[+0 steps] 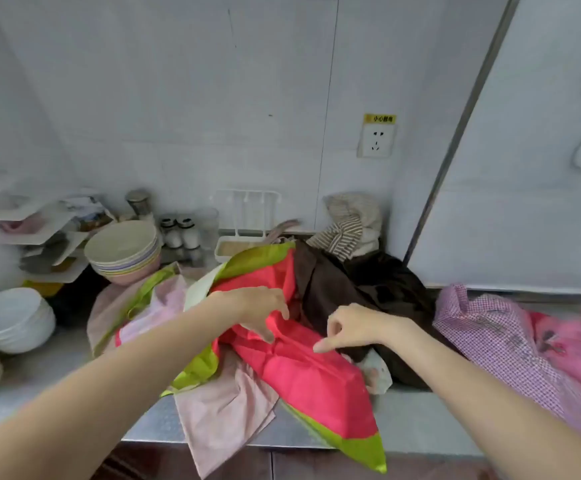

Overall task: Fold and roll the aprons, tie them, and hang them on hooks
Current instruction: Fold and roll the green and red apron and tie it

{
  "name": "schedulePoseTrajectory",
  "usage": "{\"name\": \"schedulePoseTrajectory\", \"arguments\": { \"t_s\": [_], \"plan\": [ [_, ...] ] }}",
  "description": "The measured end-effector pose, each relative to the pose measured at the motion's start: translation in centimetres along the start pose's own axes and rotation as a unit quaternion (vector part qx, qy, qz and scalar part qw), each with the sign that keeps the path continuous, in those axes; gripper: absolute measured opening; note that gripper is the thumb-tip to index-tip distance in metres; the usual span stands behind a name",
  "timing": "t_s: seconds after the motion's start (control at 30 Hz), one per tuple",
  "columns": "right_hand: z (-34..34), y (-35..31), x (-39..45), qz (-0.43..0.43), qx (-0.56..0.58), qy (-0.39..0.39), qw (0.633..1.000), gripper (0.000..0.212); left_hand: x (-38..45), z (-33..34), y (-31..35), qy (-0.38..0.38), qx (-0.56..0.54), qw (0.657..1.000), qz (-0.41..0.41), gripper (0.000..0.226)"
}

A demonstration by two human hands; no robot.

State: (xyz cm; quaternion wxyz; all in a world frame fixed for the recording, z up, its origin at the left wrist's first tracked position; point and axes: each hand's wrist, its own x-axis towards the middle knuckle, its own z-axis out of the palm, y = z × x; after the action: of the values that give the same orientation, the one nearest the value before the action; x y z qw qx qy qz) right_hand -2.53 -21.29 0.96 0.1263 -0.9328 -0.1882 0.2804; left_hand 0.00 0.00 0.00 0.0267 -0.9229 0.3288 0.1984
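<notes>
A heap of aprons lies on the steel table [403,424], and both hands reach into it from below. The left hand [259,308] is over the red apron with green edging [303,375], fingers curled down into its cloth near the top of the heap; the grip looks to be gathering a fold of the red fabric, though the fingertips are partly hidden. The right hand [349,327] hovers just beside it, thumb and forefinger pinched together at the border between the red apron and the dark brown apron [351,282] (which cloth it pinches, I cannot tell).

The red apron drapes over the table's front edge, its green corner hanging down. Under it lies a pale pink apron [223,410], also spilling over the edge. To the right sit a pink checked apron [490,337] and a bright pink patterned one [573,344]. At the left stand 2 stacks of bowls: pastel ones [122,251] and white ones [12,320]. A wall socket [376,140] is on the tiles behind.
</notes>
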Motion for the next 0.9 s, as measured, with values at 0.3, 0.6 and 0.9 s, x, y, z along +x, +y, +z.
{"name": "schedulePoseTrajectory", "arguments": {
  "t_s": [0.3,0.6,0.9],
  "plan": [
    [-4.2,-2.7,1.3,0.053,-0.155,0.217,0.962,0.020,1.3,0.0,-0.7,0.072,-0.024,0.991,-0.112,0.037],
    [-19.7,-6.4,-0.8,0.035,-0.100,0.486,0.867,0.035,1.3,-12.9,-3.0,0.375,-0.155,0.896,-0.180,0.051],
    [-31.4,-7.2,-6.4,-0.044,-0.060,0.736,0.673,0.025,-3.0,-25.7,-2.6,0.658,-0.083,0.730,-0.168,0.024]
  ]
}}
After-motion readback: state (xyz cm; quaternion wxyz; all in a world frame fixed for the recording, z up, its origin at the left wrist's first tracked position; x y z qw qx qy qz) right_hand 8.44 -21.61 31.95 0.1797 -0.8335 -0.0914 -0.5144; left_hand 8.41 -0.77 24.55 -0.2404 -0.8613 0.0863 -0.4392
